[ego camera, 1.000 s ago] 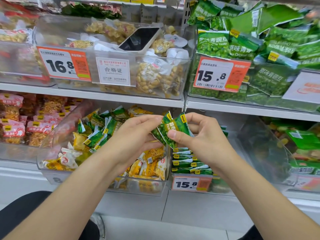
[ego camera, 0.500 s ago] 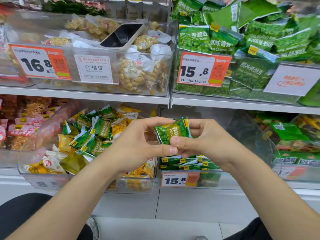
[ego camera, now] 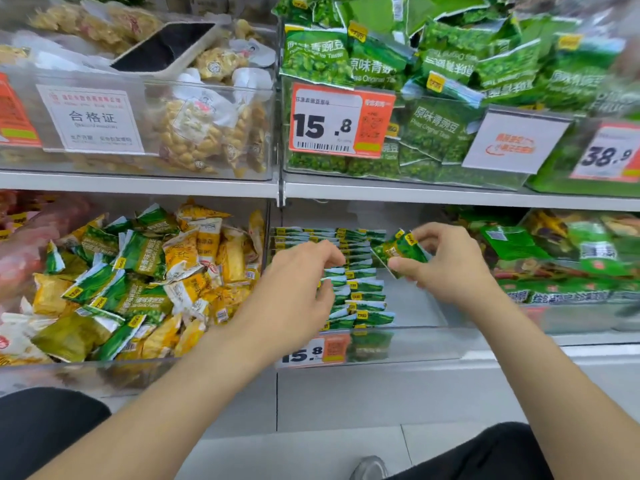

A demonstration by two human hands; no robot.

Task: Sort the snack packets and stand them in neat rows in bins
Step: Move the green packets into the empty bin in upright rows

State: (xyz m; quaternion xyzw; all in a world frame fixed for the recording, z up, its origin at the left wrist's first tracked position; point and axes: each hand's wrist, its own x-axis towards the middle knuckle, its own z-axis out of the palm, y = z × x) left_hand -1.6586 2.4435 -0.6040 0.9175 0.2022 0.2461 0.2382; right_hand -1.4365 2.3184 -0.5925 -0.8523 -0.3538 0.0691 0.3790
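Right hand (ego camera: 446, 268) pinches two green packets (ego camera: 401, 249) over the clear bin (ego camera: 408, 344) mid lower shelf (ego camera: 595, 355); left hand (ego camera: 301, 282) bends onto the standing rows (ego camera: 360, 289), grip unclear. Packets look light, crinkly and slippery, so hold the crimped edges

Reads as a shop — the snack aisle of a store. White shelves (ego camera: 138, 184) in tiers, loaded with clear plastic bins (ego camera: 415, 344) of sealed goods. Pricing clipped to the bin fronts: an orange-and-white 15.8 tag (ego camera: 341, 121) with a barcode, a 38.9 tag (ego camera: 609, 154) further right, a second 15.8 tag (ego camera: 313, 351) on the lower tier. Beside them a white certificate label (ego camera: 91, 119) in Chinese and a white promotional card (ego camera: 512, 143). Many identical packs per bin — large green pea packets (ego camera: 315, 57) heaped above, small green packets (ego camera: 363, 285) stood in rows below, mixed yellow and green packets (ego camera: 145, 271) loose to the left.
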